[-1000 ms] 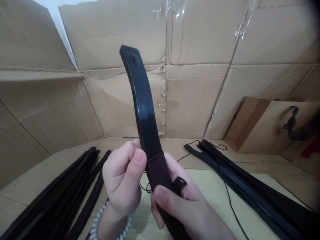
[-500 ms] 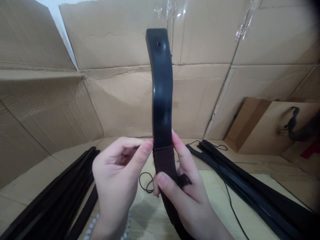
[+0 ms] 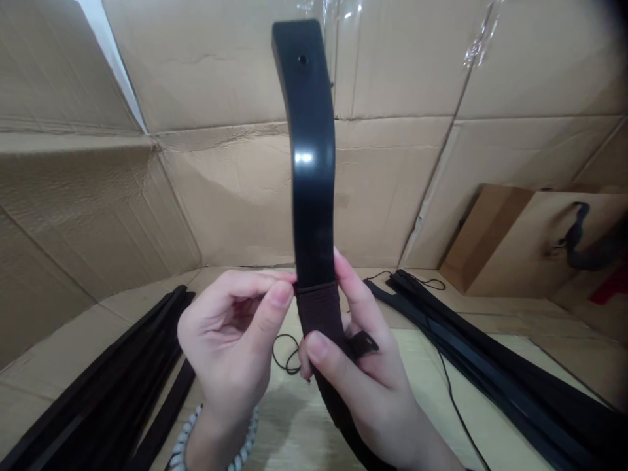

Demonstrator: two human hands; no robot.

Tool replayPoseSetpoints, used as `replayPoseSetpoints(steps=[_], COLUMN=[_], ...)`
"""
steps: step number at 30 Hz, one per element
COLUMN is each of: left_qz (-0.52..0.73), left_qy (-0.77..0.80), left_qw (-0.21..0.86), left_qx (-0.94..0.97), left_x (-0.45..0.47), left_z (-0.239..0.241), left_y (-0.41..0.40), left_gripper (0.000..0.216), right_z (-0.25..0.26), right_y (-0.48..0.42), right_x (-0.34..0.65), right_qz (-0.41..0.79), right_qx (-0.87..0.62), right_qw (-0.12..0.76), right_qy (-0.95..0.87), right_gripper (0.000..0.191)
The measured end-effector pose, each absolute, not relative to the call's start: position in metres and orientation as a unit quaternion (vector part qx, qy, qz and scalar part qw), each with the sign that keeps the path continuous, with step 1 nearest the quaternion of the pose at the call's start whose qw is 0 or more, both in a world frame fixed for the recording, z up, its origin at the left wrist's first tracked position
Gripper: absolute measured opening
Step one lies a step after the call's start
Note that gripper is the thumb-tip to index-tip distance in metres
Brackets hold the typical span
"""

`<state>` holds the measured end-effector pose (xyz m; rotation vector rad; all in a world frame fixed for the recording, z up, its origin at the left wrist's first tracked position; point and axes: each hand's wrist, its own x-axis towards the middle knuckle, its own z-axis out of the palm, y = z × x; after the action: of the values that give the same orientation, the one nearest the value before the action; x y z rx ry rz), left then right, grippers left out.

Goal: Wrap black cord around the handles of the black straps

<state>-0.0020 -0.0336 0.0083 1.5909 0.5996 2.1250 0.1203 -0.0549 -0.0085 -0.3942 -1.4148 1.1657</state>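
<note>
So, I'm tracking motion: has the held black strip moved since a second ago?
Yes: the held black strip sits higher and farther right against the cardboard wall.

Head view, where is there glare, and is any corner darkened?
In the head view, a white glare spot sits mid-length on the glossy black strip; also in the head view, clear tape glints on the cardboard wall, and the top right corner is darkened.

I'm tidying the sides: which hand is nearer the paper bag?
Right. The right hand is left of the paper bag and lower in view; the left hand is farther left.
</note>
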Motion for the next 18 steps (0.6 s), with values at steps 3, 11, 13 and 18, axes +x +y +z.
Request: replayPoseSetpoints(steps=[3, 11, 13, 18], left_qz=[0.751, 0.714, 0.723, 0.767], left_qy=[0.202, 0.183, 0.186, 0.236], left_qw=[0.206, 0.264, 0.230, 0.133], left_qx=[0.594, 0.623, 0.624, 0.582], left_x=[-0.005, -0.010, -0.007, 0.006], left_z=[0.011, 0.015, 0.015, 0.014], left_y=[-0.033, -0.033, -0.035, -0.047], left_gripper=[0.008, 0.009, 0.010, 0.022], right_z=[-0.010, -0.006, -0.005, -0.007], right_y=[-0.053, -0.055, -0.056, -0.059], right_x=[0.118, 0.117, 0.117, 0.117], right_qz=[0.501, 0.466, 0.461, 0.419], right_qx=[-0.167, -0.180, -0.178, -0.199], right_qw=[0.591, 0.603, 0.611, 0.634], right_qy=[-0.610, -0.622, -0.619, -0.619], right_gripper=[0.064, 0.064, 0.063, 0.065])
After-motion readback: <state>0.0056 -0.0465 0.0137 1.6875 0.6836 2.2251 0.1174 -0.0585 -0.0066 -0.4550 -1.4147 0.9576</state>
